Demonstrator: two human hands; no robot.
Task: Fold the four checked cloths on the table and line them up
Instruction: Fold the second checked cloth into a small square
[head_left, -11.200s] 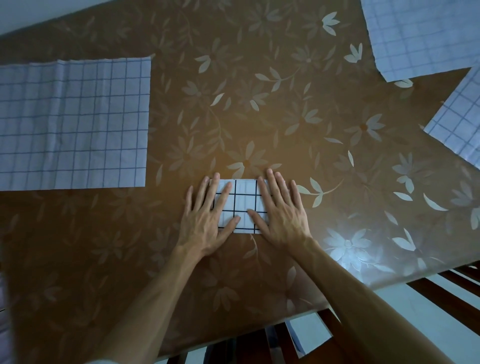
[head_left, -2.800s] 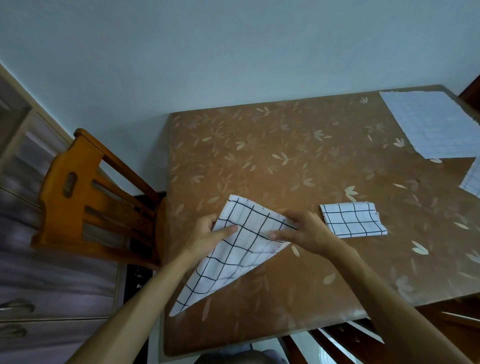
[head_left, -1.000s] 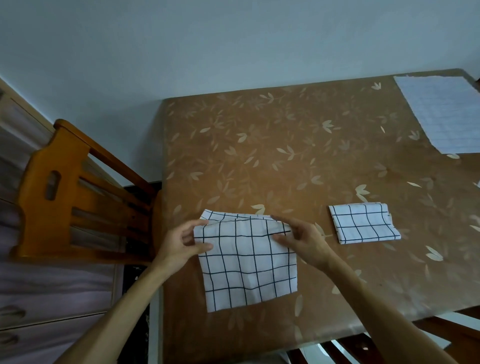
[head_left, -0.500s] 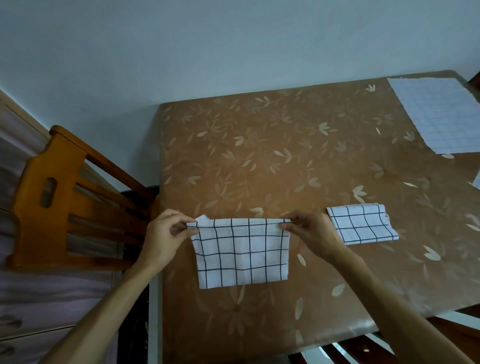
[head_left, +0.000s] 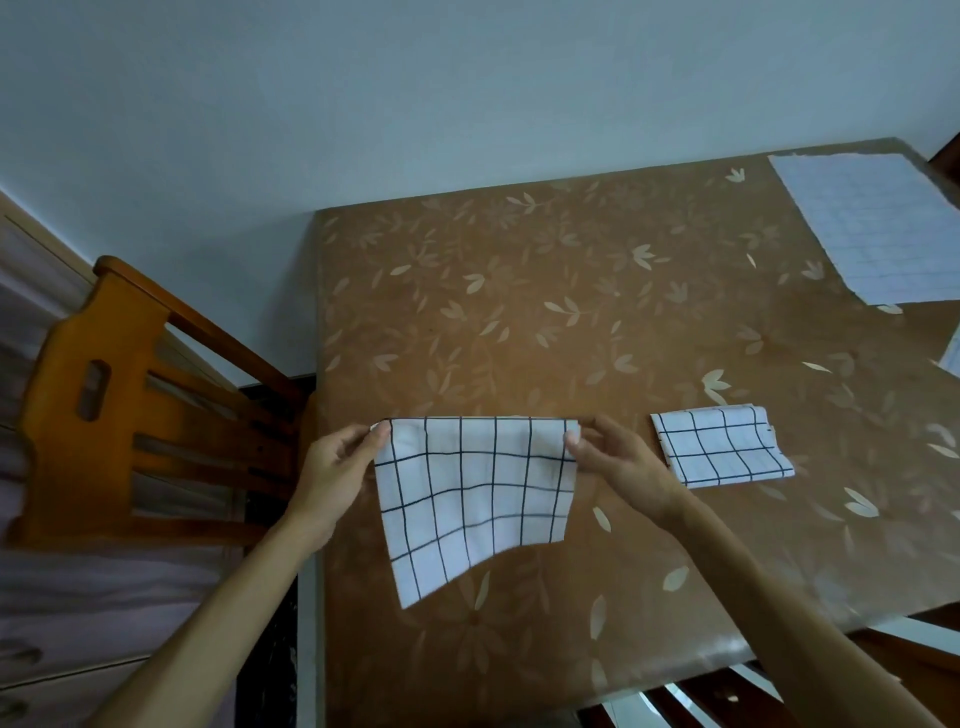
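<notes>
Checked cloth (head_left: 472, 499) btwn hands (head_left: 337, 467) (head_left: 623, 467)

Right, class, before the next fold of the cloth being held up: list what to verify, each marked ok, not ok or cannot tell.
1. The left hand pinches one top corner of the held cloth: ok.
2. The right hand pinches the other top corner: ok.
3. Top edge level: ok.
4. Bottom edge straight: not ok, it sags lower on the left.
5. The folded cloth lies apart on the table, clear of the hands: ok.
</notes>
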